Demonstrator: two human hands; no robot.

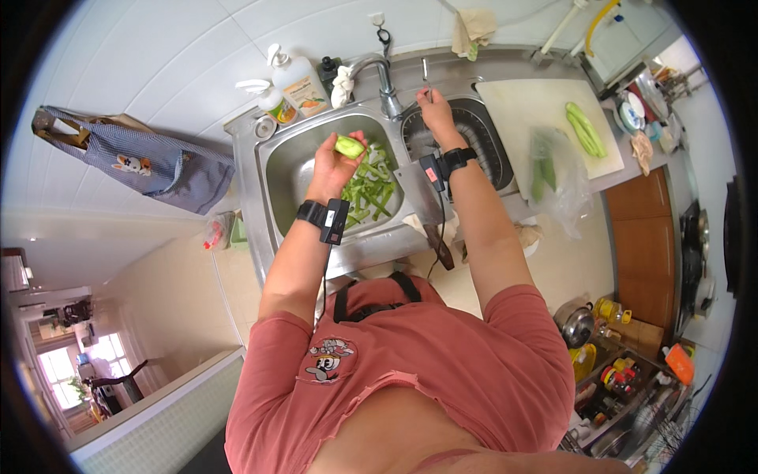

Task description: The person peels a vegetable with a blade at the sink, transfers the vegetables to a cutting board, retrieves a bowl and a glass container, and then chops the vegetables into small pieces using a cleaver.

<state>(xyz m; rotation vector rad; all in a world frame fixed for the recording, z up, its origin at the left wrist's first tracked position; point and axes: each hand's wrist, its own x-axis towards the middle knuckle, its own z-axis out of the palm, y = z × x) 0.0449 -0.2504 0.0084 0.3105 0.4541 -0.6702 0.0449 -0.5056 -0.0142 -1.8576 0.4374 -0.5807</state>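
My left hand [339,163] holds a pale green peeled vegetable [349,147] over the left basin of a stainless steel sink [296,178]. Green peel strips [370,189] lie in that basin below it. Above the right basin, my right hand [437,112] grips a slim metal tool [425,70], possibly a peeler, its far end pointing towards the wall. A black drain basket [482,136] sits in the right basin. On the white cutting board [503,106] at the right lie light green peeled lengths of vegetable [585,130]. A clear plastic bag [562,183] with darker green vegetables overlaps the board's near edge.
A cleaver [421,198] rests across the sink divider, its wooden handle over the front edge. The faucet [388,98] stands behind the basins. Pump bottles [302,83] crowd the back left corner. An apron [160,160] hangs at the left. Cables run from both wristbands.
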